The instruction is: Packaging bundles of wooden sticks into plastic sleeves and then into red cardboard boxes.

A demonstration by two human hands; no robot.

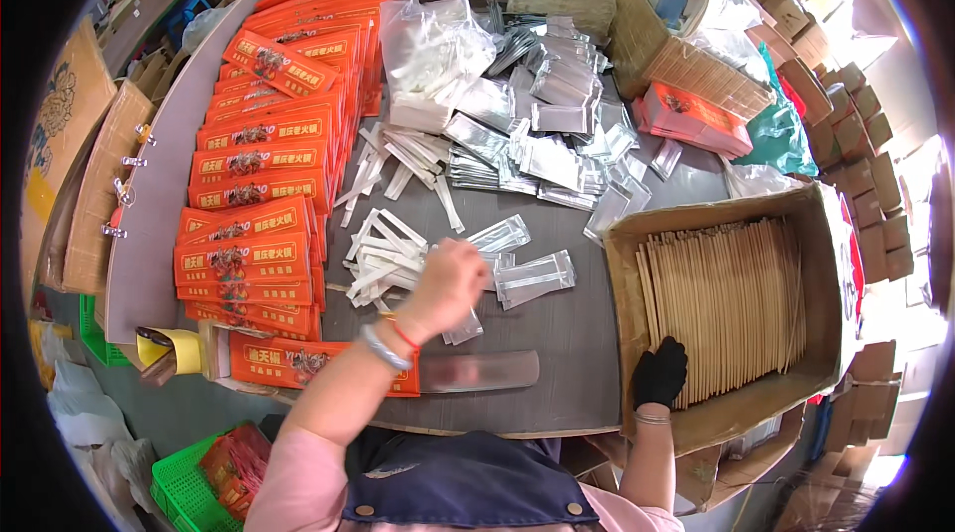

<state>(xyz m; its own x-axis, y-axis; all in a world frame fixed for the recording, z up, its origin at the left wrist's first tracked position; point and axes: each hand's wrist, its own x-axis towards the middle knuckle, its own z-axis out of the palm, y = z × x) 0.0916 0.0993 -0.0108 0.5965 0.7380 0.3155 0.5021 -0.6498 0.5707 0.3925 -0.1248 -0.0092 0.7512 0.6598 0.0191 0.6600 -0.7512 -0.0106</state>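
Observation:
My bare left hand (453, 280) hovers over the table's middle with its fingers curled together; whatever they hold is hidden. Close beside it are a loose pile of slim white paper strips (383, 252) and several flat clear-and-silver packets (534, 278). In a black glove, my right hand (660, 375) reaches into an open cardboard box (637, 308) and closes on the near left end of its wooden chopsticks (731, 303), which lie in a dense row. At the table's front edge lies a red printed sleeve (373, 368), with a clear plastic strip (487, 371) sticking out to its right.
Overlapping stacks of red printed sleeves (259, 164) fill the table's left side. Farther back are a clear plastic bag (433, 45), a heap of silvery packets (567, 85) and a red bundle (696, 117). A green basket (184, 477) stands below at the left.

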